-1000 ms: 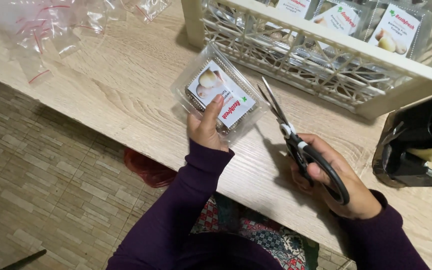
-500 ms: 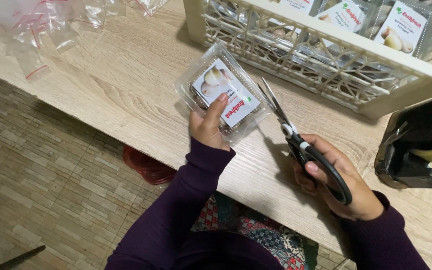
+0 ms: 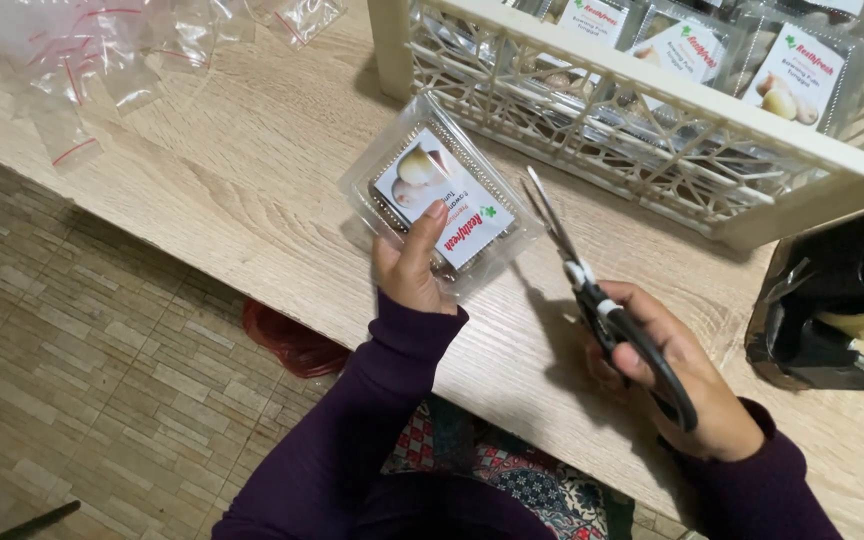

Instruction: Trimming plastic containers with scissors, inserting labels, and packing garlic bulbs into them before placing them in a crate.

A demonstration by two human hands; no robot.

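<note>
On a pale wood-grain table (image 3: 202,180), the left hand (image 3: 414,270) grips a clear plastic clamshell box with a white label (image 3: 442,205). At its four o'clock, the right hand (image 3: 672,375) clasps black-handled scissors (image 3: 592,290), blades nearly closed; they could nick the thumb.

Pale wooden table (image 3: 202,190), tiled floor (image 3: 82,400)

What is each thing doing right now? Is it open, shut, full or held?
Clear plastic clamshell box with a white label: shut, held by the left hand.
Black-handled metal scissors: blades nearly closed, held in the right hand.
Cream plastic lattice crate: holds labelled packs.
Clear zip bags with red strips: flat, lying loose.
</note>
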